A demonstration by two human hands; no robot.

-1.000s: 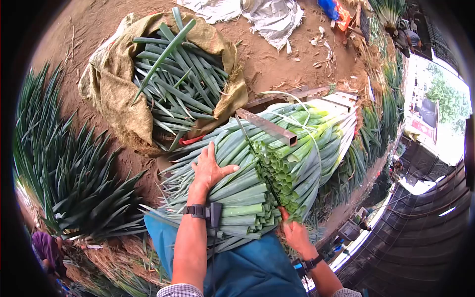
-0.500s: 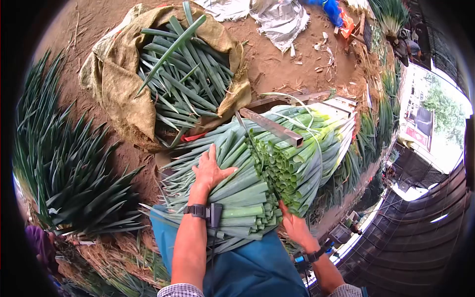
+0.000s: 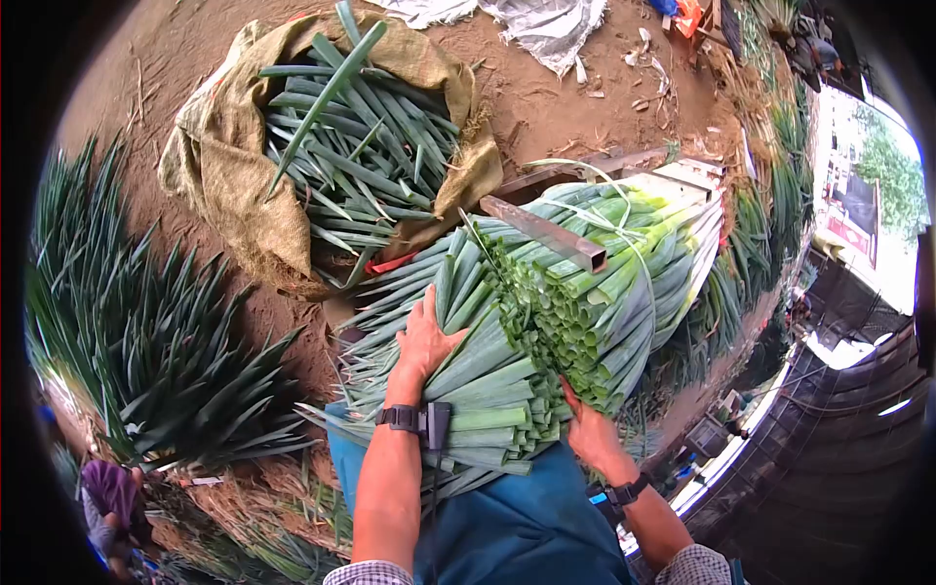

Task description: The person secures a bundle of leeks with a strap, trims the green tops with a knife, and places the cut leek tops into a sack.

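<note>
A large bundle of green onions point(image 3: 673, 234) lies across a frame in front of me, its green ends cut off square. Beside that cut face, the severed leaf tops point(image 3: 487, 385) are spread over my blue-covered lap. My left hand point(image 3: 424, 341) presses on these tops, thumb and fingers apart. At the near end of the gap, my right hand point(image 3: 593, 439) is closed, its fingertips partly hidden by leaves. A thin, dark knife blade point(image 3: 475, 230) pokes out at the gap's far end, in line with that hand; its handle is hidden.
A rusty square metal bar point(image 3: 551, 234) crosses above the bundle. An open woven sack point(image 3: 224, 185) full of cut leaves stands beyond. More onions point(image 3: 156, 331) stand at left, near a person in purple point(image 3: 112, 492). Whitish sacking point(image 3: 551, 29) lies on the soil.
The view has shifted slightly, moving the bundle and my lap a little rightward in the picture. Both hands keep nearly the same places on the leaves.
</note>
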